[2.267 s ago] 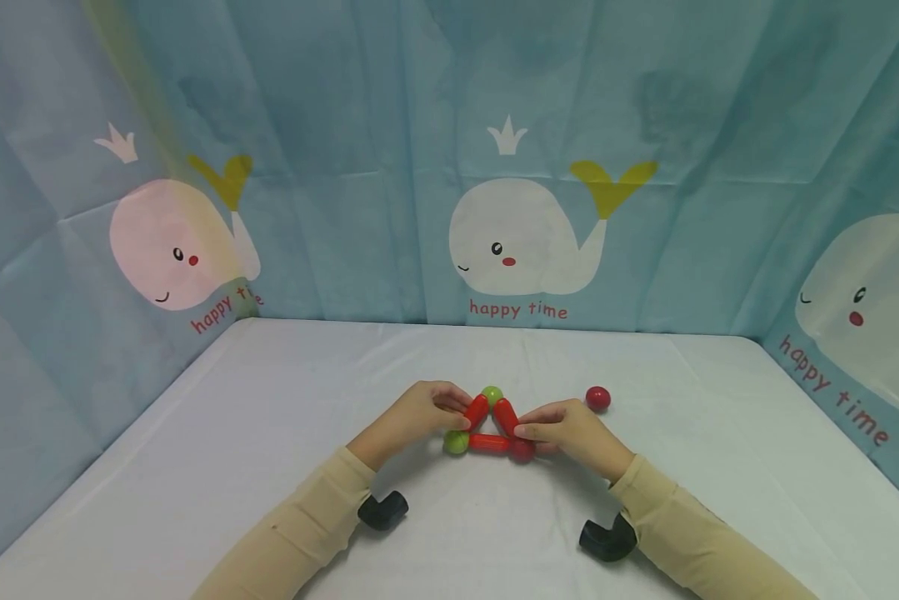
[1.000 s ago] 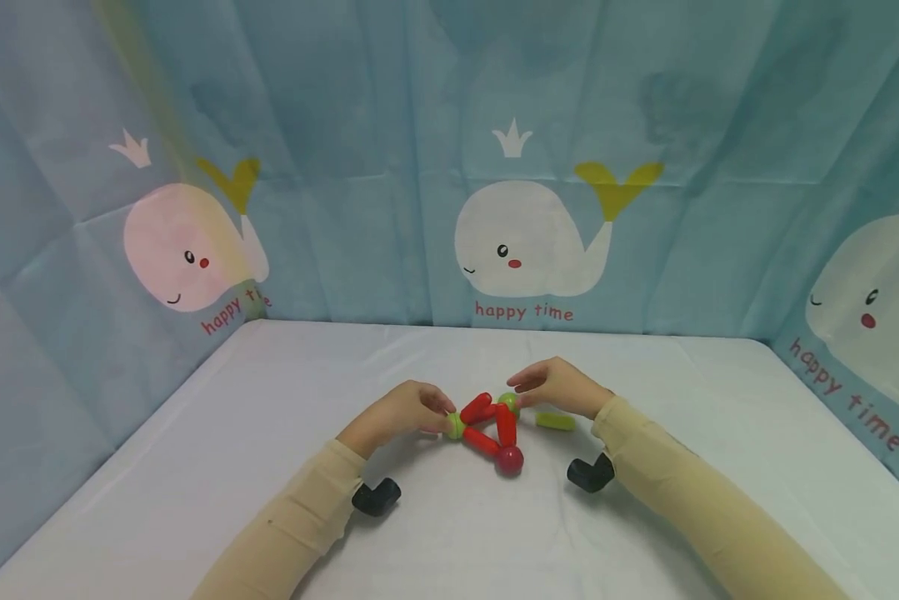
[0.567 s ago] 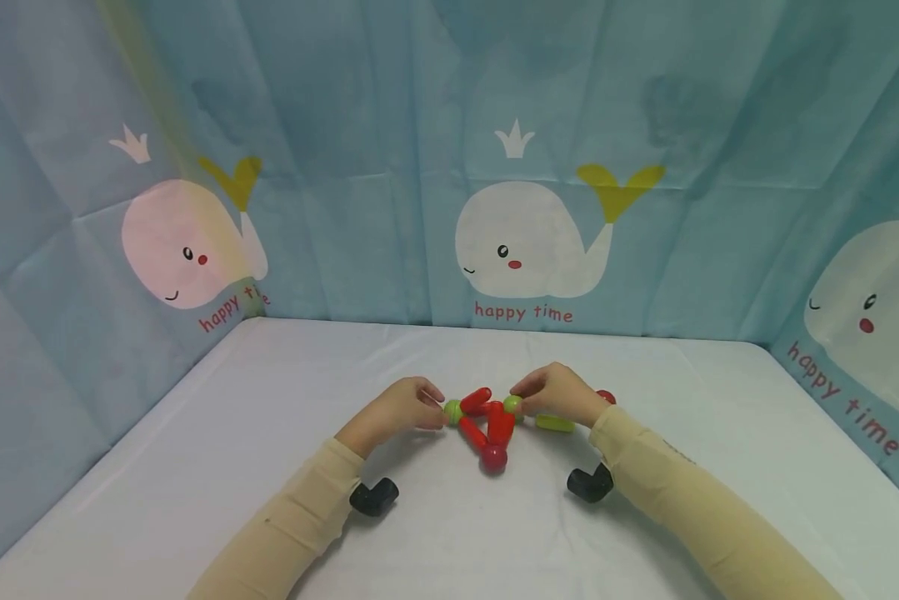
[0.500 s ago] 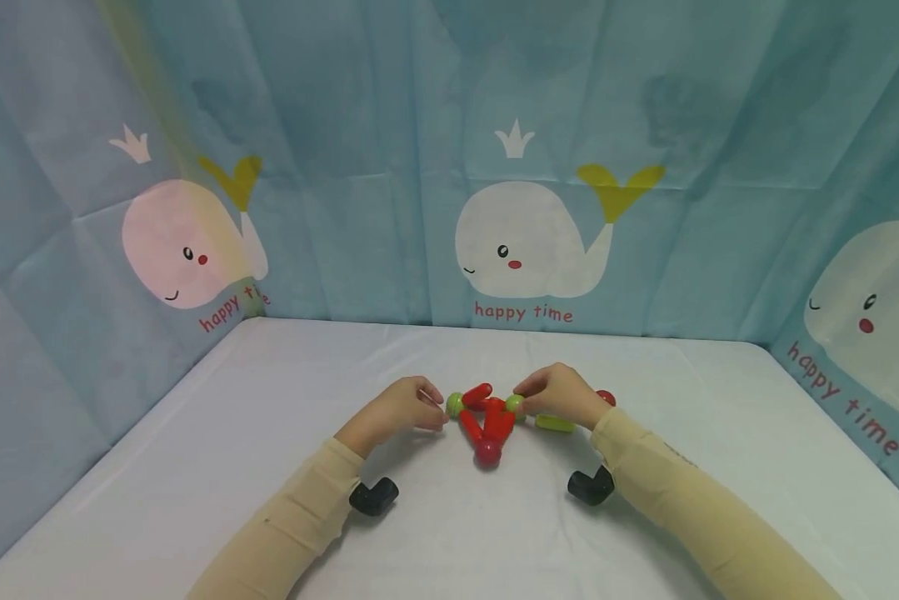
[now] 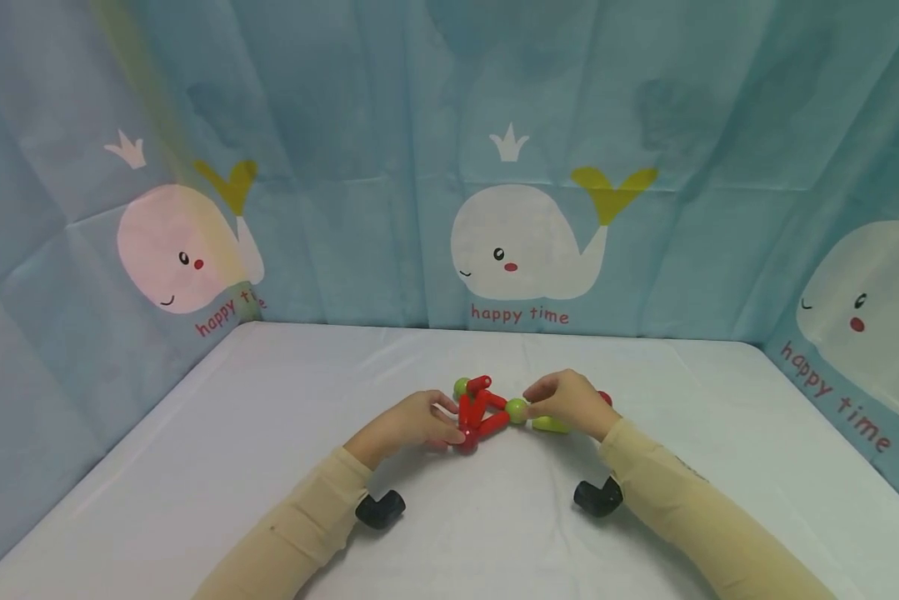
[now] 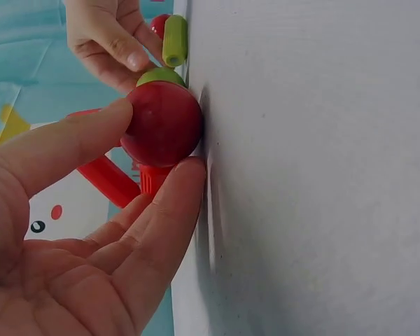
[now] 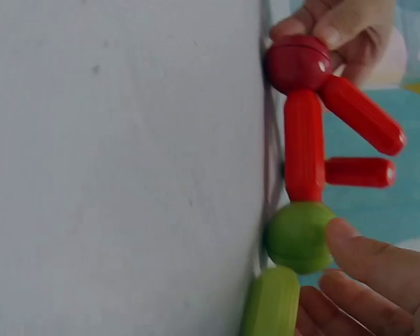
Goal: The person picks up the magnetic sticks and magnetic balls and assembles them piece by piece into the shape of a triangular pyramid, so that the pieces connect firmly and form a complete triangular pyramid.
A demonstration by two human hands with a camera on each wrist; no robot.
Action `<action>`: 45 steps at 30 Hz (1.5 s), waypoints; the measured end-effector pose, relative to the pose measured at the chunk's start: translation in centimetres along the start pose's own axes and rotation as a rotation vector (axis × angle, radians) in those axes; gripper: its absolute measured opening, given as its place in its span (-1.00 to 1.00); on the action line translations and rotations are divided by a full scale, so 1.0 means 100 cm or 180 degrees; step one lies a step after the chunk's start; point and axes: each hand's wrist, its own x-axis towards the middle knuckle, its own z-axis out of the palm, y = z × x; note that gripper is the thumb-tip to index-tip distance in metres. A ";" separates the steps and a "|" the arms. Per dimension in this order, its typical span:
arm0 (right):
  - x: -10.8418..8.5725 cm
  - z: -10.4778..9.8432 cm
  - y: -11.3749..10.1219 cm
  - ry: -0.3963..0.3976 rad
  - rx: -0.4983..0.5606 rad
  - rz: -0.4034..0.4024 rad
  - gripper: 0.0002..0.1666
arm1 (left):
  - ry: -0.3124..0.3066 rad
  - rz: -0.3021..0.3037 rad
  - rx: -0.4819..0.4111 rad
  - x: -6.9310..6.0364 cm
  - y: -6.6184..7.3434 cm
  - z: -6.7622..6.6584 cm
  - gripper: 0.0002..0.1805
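Between my hands stands a triangle of red rods [image 7: 303,143] joined by balls, like a magnetic building set. My left hand [image 5: 415,421] pinches the near red ball [image 6: 162,124] between thumb and fingers. My right hand [image 5: 572,400] holds the right green ball [image 7: 297,236], its thumb on the side of it. A second green ball [image 5: 461,387] is at the back left corner, touched by neither hand. One red rod [image 7: 364,115] slants up from the red ball. Another red rod [image 7: 360,172] sticks up by the far green ball.
A light green rod [image 5: 551,424] lies on the white table [image 5: 479,533] close by my right hand. Past that hand a loose red ball [image 5: 605,397] is partly hidden. Black curved pieces [image 5: 380,509] sit at both wrists. A whale-print curtain [image 5: 344,233] hangs behind.
The triangle has turned: its red ball went left and its left green ball went back. My left hand has passed from that green ball to the red one. My right hand stays at its green ball.
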 end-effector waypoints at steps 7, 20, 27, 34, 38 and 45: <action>-0.009 -0.012 0.012 -0.0277 -0.0120 -0.0136 -0.67 | 0.0047 0.0036 0.0052 0.001 -0.002 0.001 -0.46; -0.018 -0.019 0.005 -0.0166 0.0329 -0.0476 -0.58 | -0.0065 0.0020 0.0150 -0.001 -0.006 -0.011 -0.50; -0.019 -0.008 -0.007 -0.0051 0.0787 -0.0518 -0.60 | -0.0129 0.0065 0.0153 -0.001 -0.006 -0.012 -0.51; -0.018 0.002 -0.014 -0.0074 0.0972 -0.0498 -0.61 | -0.0148 0.0078 0.0193 -0.001 -0.006 -0.014 -0.51; -0.017 0.005 -0.015 -0.0089 0.1011 -0.0569 -0.62 | -0.0183 0.0083 0.0185 -0.001 -0.006 -0.015 -0.50; -0.015 0.009 -0.014 -0.0123 0.1021 -0.0636 -0.62 | -0.0240 0.0139 0.0150 -0.001 -0.008 -0.015 -0.49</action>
